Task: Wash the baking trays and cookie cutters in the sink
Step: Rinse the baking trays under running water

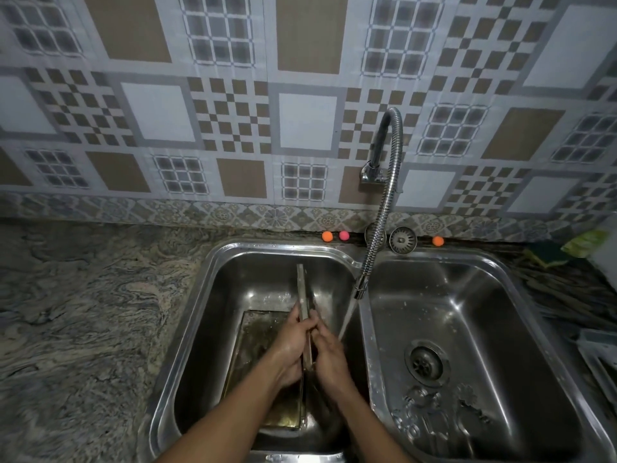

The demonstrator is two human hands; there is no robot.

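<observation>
You've got one baking tray stood up on its edge in the left basin of the sink, squeezed between both hands. Your left hand is curled onto the tray's left face and your right hand wraps the right face, so each grip is pinching the tray, not spread flat. A second tray lies flat on the basin floor just left of the upright one, looking pretty grimy.

Here's the thing: the water from the tap is falling just right of the upright tray, next to your right hand, and seems to mostly miss it. I'd tilt the tray's top toward that stream, or nudge the whole tray right, so water runs down both faces while you rub. Keep fingers off the thin rim, it may be sharp and it's slippery when wet.

The cookie cutters sit in the right basin, near side of the drain, not yet handled.

No brands, labels or writing I can read anywhere.
</observation>
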